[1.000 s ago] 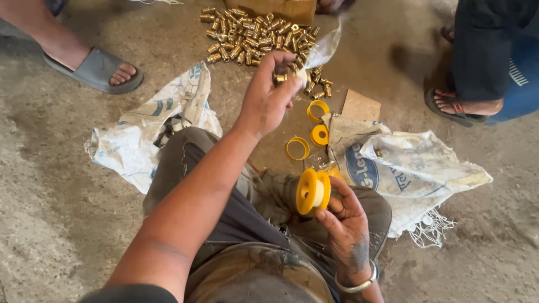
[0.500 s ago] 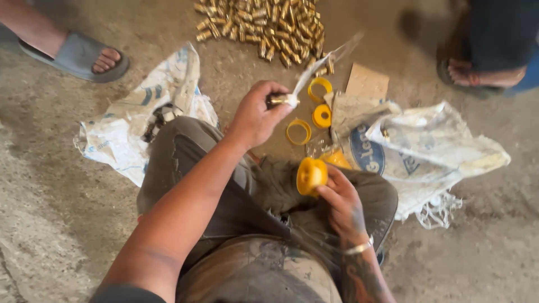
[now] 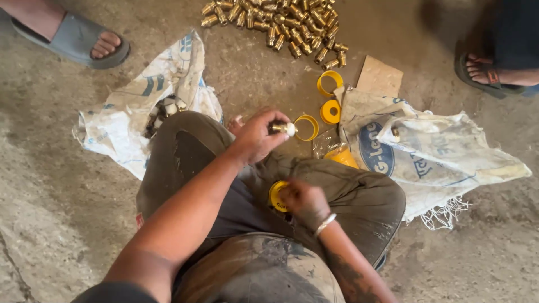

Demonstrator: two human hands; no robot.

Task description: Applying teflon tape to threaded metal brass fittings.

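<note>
My left hand (image 3: 255, 136) grips a small brass fitting (image 3: 279, 128) with white tape at its end, held above my knee. My right hand (image 3: 300, 197) rests on my lap, closed around a yellow tape spool (image 3: 275, 194). Several yellow spool rings (image 3: 307, 127) and caps (image 3: 330, 111) lie on the floor just beyond my left hand. A heap of brass fittings (image 3: 281, 22) lies farther ahead on the concrete.
A white woven sack (image 3: 426, 151) lies at the right with one brass fitting on it, another sack (image 3: 135, 112) at the left holds dark parts. A cardboard scrap (image 3: 380, 76) lies near the heap. Other people's sandalled feet (image 3: 84, 42) (image 3: 488, 70) stand at the upper corners.
My left hand drew back from the brass heap toward my knee with a fitting. My right hand lowered the yellow spool onto my lap.
</note>
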